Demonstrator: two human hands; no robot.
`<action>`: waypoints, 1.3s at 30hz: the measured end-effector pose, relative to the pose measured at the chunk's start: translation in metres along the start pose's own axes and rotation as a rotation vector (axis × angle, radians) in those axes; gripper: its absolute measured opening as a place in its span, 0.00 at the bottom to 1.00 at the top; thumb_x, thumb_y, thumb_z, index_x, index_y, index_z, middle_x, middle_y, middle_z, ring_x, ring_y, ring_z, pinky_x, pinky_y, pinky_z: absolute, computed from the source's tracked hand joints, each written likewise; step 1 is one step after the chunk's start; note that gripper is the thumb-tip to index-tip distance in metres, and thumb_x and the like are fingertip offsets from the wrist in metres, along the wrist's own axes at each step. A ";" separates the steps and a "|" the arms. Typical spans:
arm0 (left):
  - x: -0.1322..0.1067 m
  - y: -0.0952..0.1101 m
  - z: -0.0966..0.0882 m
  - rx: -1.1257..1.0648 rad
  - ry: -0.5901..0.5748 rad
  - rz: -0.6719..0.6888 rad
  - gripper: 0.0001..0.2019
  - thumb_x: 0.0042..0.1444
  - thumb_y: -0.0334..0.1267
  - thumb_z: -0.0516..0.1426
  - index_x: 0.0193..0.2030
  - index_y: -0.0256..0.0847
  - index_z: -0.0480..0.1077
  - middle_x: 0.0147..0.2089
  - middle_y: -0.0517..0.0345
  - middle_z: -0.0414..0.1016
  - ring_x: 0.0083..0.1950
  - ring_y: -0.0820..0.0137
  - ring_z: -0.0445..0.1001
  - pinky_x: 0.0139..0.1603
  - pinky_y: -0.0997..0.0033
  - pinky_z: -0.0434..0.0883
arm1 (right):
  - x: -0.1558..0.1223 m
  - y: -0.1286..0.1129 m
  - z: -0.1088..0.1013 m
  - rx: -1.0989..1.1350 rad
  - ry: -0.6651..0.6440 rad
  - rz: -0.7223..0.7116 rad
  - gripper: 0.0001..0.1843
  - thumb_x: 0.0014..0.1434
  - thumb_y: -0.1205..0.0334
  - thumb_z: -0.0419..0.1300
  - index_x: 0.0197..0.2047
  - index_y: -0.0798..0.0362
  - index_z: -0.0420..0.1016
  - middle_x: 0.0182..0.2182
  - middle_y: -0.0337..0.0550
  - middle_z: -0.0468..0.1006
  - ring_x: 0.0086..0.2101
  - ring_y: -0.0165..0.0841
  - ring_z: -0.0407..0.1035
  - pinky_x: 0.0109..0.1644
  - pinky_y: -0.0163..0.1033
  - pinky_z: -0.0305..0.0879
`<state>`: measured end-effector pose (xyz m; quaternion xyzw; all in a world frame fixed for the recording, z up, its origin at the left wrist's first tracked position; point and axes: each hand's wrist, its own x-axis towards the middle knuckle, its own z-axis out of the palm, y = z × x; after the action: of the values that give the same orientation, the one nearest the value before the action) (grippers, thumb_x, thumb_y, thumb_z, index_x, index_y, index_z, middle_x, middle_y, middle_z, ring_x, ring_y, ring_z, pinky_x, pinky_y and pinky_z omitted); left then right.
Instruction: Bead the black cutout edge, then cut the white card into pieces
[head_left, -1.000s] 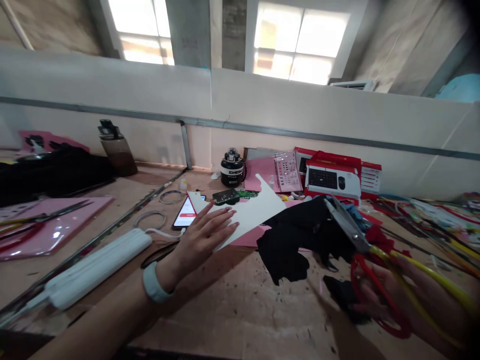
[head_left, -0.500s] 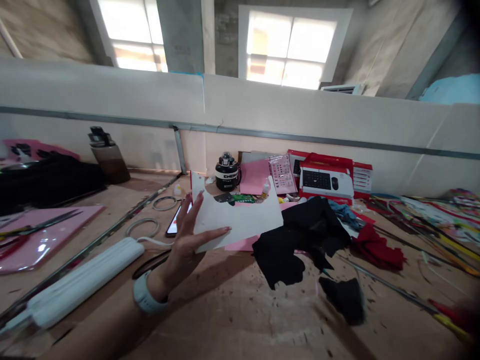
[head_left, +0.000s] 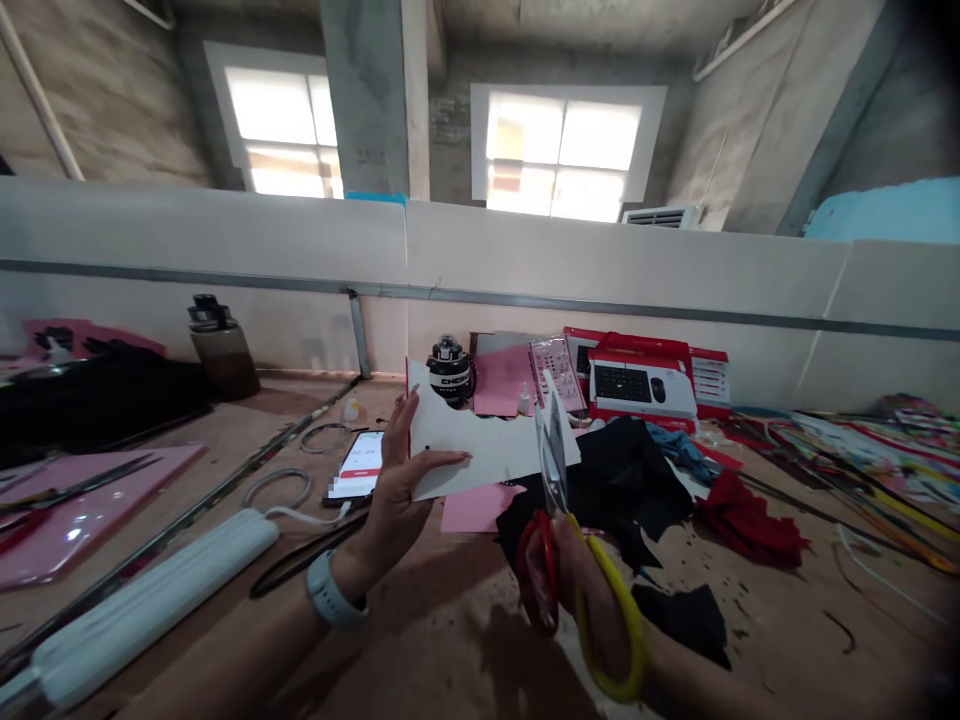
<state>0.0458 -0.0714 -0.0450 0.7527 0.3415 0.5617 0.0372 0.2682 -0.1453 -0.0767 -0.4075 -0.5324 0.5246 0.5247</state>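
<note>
My left hand (head_left: 401, 490) grips the left edge of a white cut-out sheet (head_left: 480, 445) and holds it up above the wooden table (head_left: 420, 640). A pale band sits on that wrist. My right hand (head_left: 581, 585) is closed in the red and yellow handles of a pair of scissors (head_left: 559, 520). Their blades point up and meet the sheet's right part. Black fabric (head_left: 615, 485) lies on the table behind the scissors.
A phone (head_left: 358, 465) with a lit screen lies left of the sheet, near a white power strip (head_left: 142, 600) and wire rings. A red keyboard box (head_left: 645, 375), a black jar (head_left: 448, 370), pink sheets, red cloth (head_left: 742, 520) and black scraps crowd the back and right. A partition wall stands behind.
My left hand lifted the white sheet off the table. My right hand, out of view half a second ago, came back with the scissors and set the blades at the sheet.
</note>
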 end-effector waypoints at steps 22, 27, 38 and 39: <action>-0.026 0.007 0.012 -0.359 0.028 -0.169 0.28 0.60 0.30 0.55 0.66 0.54 0.56 0.75 0.57 0.37 0.74 0.57 0.41 0.70 0.49 0.54 | 0.073 -0.009 0.000 0.305 0.440 -0.248 0.18 0.45 0.60 0.72 0.32 0.52 0.66 0.28 0.31 0.69 0.29 0.26 0.67 0.38 0.33 0.67; -0.027 -0.004 0.021 -0.645 0.142 -0.476 0.27 0.61 0.49 0.55 0.66 0.51 0.57 0.72 0.54 0.51 0.72 0.56 0.48 0.69 0.47 0.55 | 0.073 -0.005 -0.006 0.223 0.512 -0.265 0.18 0.46 0.58 0.72 0.30 0.52 0.66 0.28 0.32 0.69 0.28 0.26 0.66 0.38 0.33 0.66; -0.008 0.003 0.008 -0.875 -0.002 -0.793 0.23 0.61 0.50 0.56 0.58 0.39 0.68 0.59 0.49 0.73 0.56 0.56 0.74 0.58 0.52 0.71 | 0.055 -0.007 -0.005 -0.310 0.086 -0.197 0.16 0.58 0.47 0.61 0.33 0.52 0.67 0.22 0.33 0.66 0.22 0.29 0.60 0.28 0.35 0.60; -0.005 -0.003 0.003 -0.889 0.045 -0.780 0.23 0.61 0.49 0.56 0.59 0.39 0.68 0.59 0.48 0.73 0.56 0.56 0.74 0.58 0.53 0.71 | 0.051 -0.007 -0.006 -0.359 0.007 -0.182 0.16 0.58 0.47 0.61 0.34 0.52 0.69 0.22 0.34 0.67 0.22 0.29 0.60 0.28 0.34 0.60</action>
<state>0.0461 -0.0705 -0.0514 0.4716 0.3256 0.6115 0.5456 0.2684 -0.0951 -0.0636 -0.4467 -0.6500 0.3703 0.4908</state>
